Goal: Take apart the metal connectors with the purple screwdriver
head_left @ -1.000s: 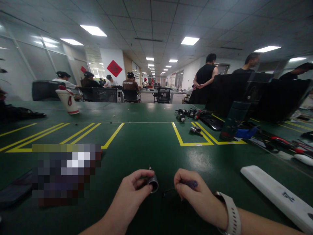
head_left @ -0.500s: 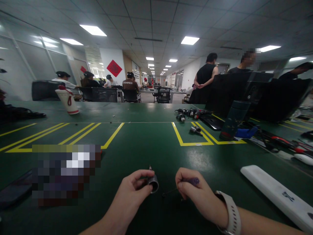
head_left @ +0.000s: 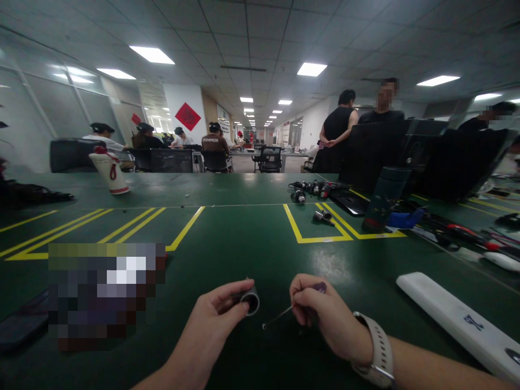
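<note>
My left hand (head_left: 217, 319) pinches a short hollow metal cylinder (head_left: 256, 305) between thumb and fingers. Its round open end faces me and slightly right, and a thin stem shows at its far side. Closed around the purple handle of a thin-shafted screwdriver (head_left: 280, 316) is my right hand (head_left: 319, 309), with a pale watch strap on the wrist. The shaft points left and down, its tip apart from the cylinder. Something small sits at that tip, too small to name. A small dark bit below the right fingers is unclear.
A white bar-shaped case (head_left: 450, 314) lies at right. Metal parts (head_left: 323, 216) sit inside yellow tape, with more parts (head_left: 300, 196) behind. A dark tumbler (head_left: 385, 200) stands at back right, a white cup (head_left: 111, 173) at back left. A phone (head_left: 24, 319) lies left, beside a blurred-out object.
The cylinder has turned so its opening faces me more. The screwdriver has tilted, showing more shaft, and its tip has moved slightly left. The view has shifted a little.
</note>
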A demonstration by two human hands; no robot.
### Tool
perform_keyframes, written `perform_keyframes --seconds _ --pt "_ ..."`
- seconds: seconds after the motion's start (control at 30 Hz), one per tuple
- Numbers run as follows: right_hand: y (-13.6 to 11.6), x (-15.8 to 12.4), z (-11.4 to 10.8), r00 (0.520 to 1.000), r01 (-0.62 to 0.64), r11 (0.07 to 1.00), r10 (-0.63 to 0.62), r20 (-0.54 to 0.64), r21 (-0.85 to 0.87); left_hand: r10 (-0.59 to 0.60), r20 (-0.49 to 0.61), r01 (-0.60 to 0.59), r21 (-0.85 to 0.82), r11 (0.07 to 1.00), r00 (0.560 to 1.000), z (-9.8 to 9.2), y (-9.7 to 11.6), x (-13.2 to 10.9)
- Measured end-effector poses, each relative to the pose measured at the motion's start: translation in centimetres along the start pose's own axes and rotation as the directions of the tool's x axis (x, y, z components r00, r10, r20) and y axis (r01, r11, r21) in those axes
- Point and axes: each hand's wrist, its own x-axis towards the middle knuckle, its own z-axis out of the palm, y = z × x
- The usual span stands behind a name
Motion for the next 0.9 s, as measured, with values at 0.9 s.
perform_keyframes --seconds 0.9 --pt "0.4 -2.5 2.7 0.435 0.774 0.016 -0.739 0.514 -0.633 0.155 -0.081 -0.157 -0.019 0.987 0.985 0.6 -1.0 0.1"
